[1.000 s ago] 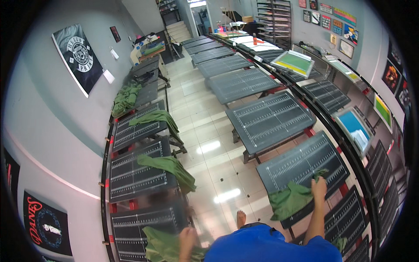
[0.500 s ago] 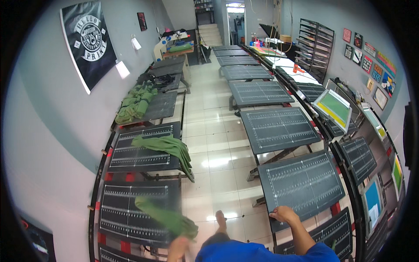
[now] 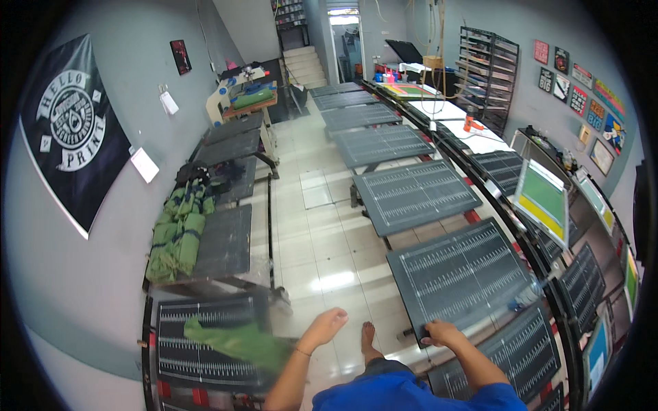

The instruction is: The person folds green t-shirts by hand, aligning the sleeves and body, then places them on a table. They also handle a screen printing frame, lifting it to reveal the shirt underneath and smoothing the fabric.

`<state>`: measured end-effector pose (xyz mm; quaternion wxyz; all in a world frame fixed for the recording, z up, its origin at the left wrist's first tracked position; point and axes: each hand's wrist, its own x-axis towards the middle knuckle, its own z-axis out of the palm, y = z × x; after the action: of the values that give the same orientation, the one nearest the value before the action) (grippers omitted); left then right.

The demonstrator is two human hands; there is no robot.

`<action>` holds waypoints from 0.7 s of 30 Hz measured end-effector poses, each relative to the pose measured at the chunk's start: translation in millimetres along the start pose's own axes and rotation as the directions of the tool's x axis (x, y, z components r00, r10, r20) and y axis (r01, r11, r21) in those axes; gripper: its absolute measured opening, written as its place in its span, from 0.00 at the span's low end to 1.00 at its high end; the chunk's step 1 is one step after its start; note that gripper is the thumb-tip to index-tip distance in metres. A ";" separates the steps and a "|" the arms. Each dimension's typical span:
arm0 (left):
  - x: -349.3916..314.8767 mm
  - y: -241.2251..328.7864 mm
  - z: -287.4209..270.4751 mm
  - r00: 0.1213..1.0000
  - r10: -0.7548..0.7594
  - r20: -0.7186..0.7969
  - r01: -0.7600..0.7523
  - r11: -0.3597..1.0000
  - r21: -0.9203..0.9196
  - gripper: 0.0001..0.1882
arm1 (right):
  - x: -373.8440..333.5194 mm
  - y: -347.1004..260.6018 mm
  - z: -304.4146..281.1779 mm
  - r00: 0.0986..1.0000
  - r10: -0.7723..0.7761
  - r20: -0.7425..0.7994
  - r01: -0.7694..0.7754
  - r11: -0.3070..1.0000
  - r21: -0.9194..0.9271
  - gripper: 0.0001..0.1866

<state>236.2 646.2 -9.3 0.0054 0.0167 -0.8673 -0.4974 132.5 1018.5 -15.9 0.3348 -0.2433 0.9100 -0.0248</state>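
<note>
My left hand is over the tiled aisle with its fingers loosely bent and nothing in them. Just left of that forearm, a green cloth, blurred at its near end, lies across a black board with white scale markings. My right hand is closed, thumb against curled fingers, in front of the near left corner of another marked black board. Whether it touches that board, or holds something small, is hidden.
Farther up the left row, bundled green cloths lie on a dark board beside black cloth. Marked boards run along the right, backed by a black rail and framed screens. The tiled aisle leads to steps; my bare foot shows below.
I have moved forward along the aisle, so boards and bundled cloths appear nearer. My left hand has come up and forward from the lower edge. My right hand stays similarly placed and closed.
</note>
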 end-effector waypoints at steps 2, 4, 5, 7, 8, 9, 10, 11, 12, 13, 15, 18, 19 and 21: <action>36.1 -39.8 -4.8 0.996 -0.088 0.025 0.088 0.996 0.010 0.17 | 48.3 6.5 -29.7 0.999 -0.009 0.050 0.007 0.999 0.052 0.28; 36.1 -121.4 -4.7 0.955 -0.274 -0.116 0.279 0.960 0.028 0.17 | 92.6 -7.9 -73.8 0.993 -0.117 -0.036 0.121 0.979 0.166 0.28; 33.2 -172.4 0.7 0.867 -0.495 -0.063 0.496 0.868 0.005 0.19 | 131.6 -4.9 -79.2 0.954 -0.183 -0.239 0.244 0.934 0.261 0.28; 5.3 -260.5 5.3 0.726 -0.688 0.001 0.685 0.723 0.091 0.21 | 198.7 -27.2 -119.4 0.829 -0.174 -0.531 0.344 0.908 0.239 0.29; 6.0 -280.6 -1.7 0.687 -0.726 0.041 0.711 0.682 0.169 0.20 | 234.0 -33.1 -143.4 0.733 -0.145 -0.665 0.376 0.901 0.218 0.30; 10.1 -285.7 -11.9 0.626 -0.775 0.089 0.743 0.627 0.235 0.20 | 269.3 -34.6 -163.2 0.707 -0.125 -0.696 0.352 0.916 0.193 0.31; 13.8 -289.9 -26.0 0.560 -0.820 0.116 0.777 0.568 0.272 0.20 | 301.1 -35.1 -181.6 0.841 -0.112 -0.529 0.230 0.959 0.163 0.31; 15.4 -293.1 -39.3 0.499 -0.857 0.130 0.807 0.514 0.291 0.19 | 333.4 -33.0 -201.2 0.937 -0.076 -0.341 0.115 0.989 0.094 0.31; 23.9 -297.5 -53.7 0.455 -0.880 0.134 0.829 0.474 0.296 0.19 | 366.0 -32.2 -228.7 0.987 -0.018 -0.158 0.017 1.000 -0.007 0.30; 30.0 -300.7 -66.6 0.419 -0.899 0.123 0.855 0.437 0.280 0.19 | 392.7 -36.3 -258.3 0.998 -0.052 -0.021 0.051 0.997 -0.056 0.29; 50.5 -324.2 -88.9 0.372 -0.923 0.097 0.890 0.384 0.245 0.18 | 456.9 -52.9 -316.7 0.988 -0.097 0.123 0.108 0.990 -0.087 0.30; 124.9 -353.7 -119.6 0.332 -0.933 0.135 0.901 0.357 0.246 0.17 | 534.6 -51.8 -368.2 0.982 -0.145 -0.123 0.151 0.988 0.039 0.29; 158.0 -368.1 -132.2 0.341 -0.930 0.138 0.896 0.366 0.250 0.17 | 565.1 -54.4 -381.4 0.930 -0.151 -0.335 0.196 0.975 0.106 0.27; 227.5 -401.0 -157.8 0.377 -0.914 0.152 0.876 0.405 0.261 0.17 | 611.8 -69.7 -419.9 0.820 -0.112 -0.562 0.271 0.939 0.209 0.27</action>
<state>22.4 299.9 -277.4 -0.3845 0.4157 -0.7429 -0.3571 -500.9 626.6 -41.6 0.0906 -0.2676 0.9248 -0.2547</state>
